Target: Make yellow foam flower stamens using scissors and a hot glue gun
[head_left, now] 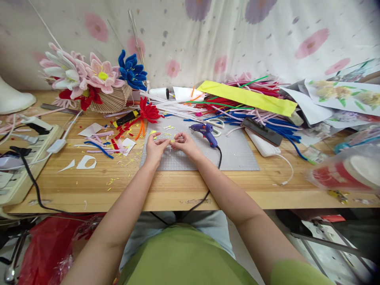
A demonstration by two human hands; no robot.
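My left hand (156,149) and my right hand (186,145) meet over the grey cutting mat (234,156), fingertips pinched close together on a small yellowish piece (172,141). Its exact shape is too small to tell. A thin pale bit shows just under the fingertips. Right of my right hand, a purple glue gun (205,132) lies on the mat, its black cord running toward the table's front edge. Yellow and white clippings (162,136) are scattered on the mat behind my hands. A red fuzzy flower (149,111) lies beyond my left hand.
Fuzzy flowers (102,75) stand in a basket (114,101) at the back left. A power strip (35,162) is at the left. Pipe cleaners, a yellow strip (247,97) and a dark phone (263,132) lie back right. A bagged red-and-white cup (346,172) sits far right.
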